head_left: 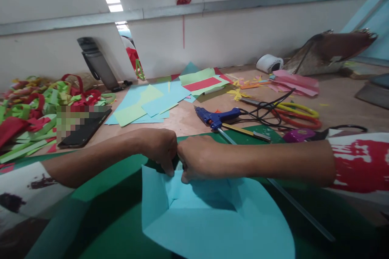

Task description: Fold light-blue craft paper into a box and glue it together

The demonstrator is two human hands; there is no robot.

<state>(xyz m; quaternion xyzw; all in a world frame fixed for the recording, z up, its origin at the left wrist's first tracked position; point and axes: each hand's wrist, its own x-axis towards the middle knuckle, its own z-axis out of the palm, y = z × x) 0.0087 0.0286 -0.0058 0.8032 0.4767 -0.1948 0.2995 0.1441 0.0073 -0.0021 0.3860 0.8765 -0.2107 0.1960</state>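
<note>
Head view: two bare hands met above a piece of matte sky-blue paper (219, 228), close to the wearer, over a smooth dark-green mat (103, 210). The left hand (159, 149) had its grip closed on the paper's far edge, thumb and fingers pinched together; the right hand (199, 158), touching or nearly touching it, had its grip closed on the same edge. Straight creases shaped the paper into a shallow tray-like form, with upright walls at the left and back and a broad curve along the right.

Beyond the mat, on the tan tabletop (185, 117), lay a glossy blue plastic glue gun (214, 117) with a looping black cord. A slender translucent rod (300, 210) passed beneath the right forearm and reached toward the lower right. Flat blue and lime sheets (154, 103) overlapped behind the hands. At left, curled red and green paper strips (45, 99) made a loose heap beside a flat black phone (86, 131) and a tilted-looking, smoky-grey cylindrical bottle (100, 64).
</note>
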